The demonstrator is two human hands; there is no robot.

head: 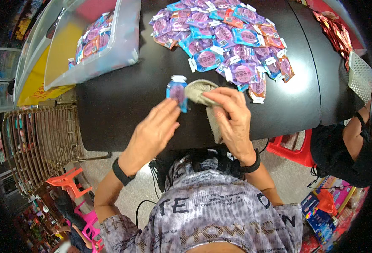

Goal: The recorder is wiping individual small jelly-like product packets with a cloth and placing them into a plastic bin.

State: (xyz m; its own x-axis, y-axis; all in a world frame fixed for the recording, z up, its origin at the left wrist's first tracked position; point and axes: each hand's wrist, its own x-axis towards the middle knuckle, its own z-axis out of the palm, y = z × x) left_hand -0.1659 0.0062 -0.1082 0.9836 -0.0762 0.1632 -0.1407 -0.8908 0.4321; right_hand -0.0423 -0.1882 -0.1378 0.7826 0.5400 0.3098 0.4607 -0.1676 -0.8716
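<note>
On the dark table (110, 117), a small blue-and-purple plastic packet (177, 91) with a white end tab lies before me, slightly blurred. My left hand (156, 126) is at the packet's near end, its fingertips touching or just over it. A folded, greenish-beige cloth (201, 90) is pinched between the thumb and fingers of my right hand (233, 117), and its tail hangs towards the table's near edge. Beyond both hands spreads a large pile of similar packets (243, 71) in purple, blue and orange.
A translucent plastic bin (122, 47) holding more packets stands at the left. Red foil wrappers (334, 31) and a white perforated basket (361, 77) are at the far right, near another person's arm (353, 139). Below stand a red plastic stool (293, 148) and a metal rack (43, 142).
</note>
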